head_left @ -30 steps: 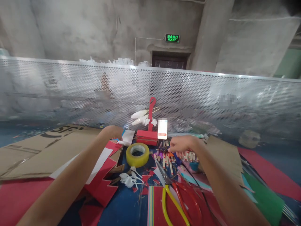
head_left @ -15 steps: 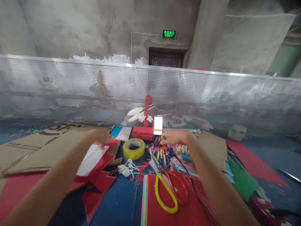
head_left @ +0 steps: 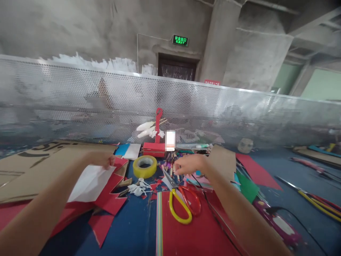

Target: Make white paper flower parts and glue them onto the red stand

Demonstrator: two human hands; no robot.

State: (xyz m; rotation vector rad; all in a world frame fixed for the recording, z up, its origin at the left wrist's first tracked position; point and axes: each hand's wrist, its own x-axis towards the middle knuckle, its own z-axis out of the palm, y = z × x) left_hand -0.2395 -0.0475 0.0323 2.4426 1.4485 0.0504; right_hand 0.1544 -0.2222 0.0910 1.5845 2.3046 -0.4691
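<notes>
My left hand (head_left: 100, 159) rests with curled fingers on the top edge of a white sheet (head_left: 89, 183) that lies over jagged red paper (head_left: 112, 193). My right hand (head_left: 188, 164) hovers with fingers pinched over a heap of small coloured sticks (head_left: 173, 164), just above the blades of scissors (head_left: 179, 201) with one yellow and one red handle. What the right fingers hold, if anything, is too small to see. A yellow tape roll (head_left: 144, 166) stands between the two hands.
A red stand (head_left: 156, 144) with white feathers sits by the perforated metal screen (head_left: 186, 106). Brown cardboard (head_left: 34, 167) lies at left. Red, green and pink sheets (head_left: 249, 177) spread at right, and a purple tool (head_left: 274, 222) with a cord lies on the blue tabletop (head_left: 133, 227).
My left hand has drawn back from the blue-and-white card to the white sheet. My right hand has slid toward me, closer to the scissors. The view has swung to the right.
</notes>
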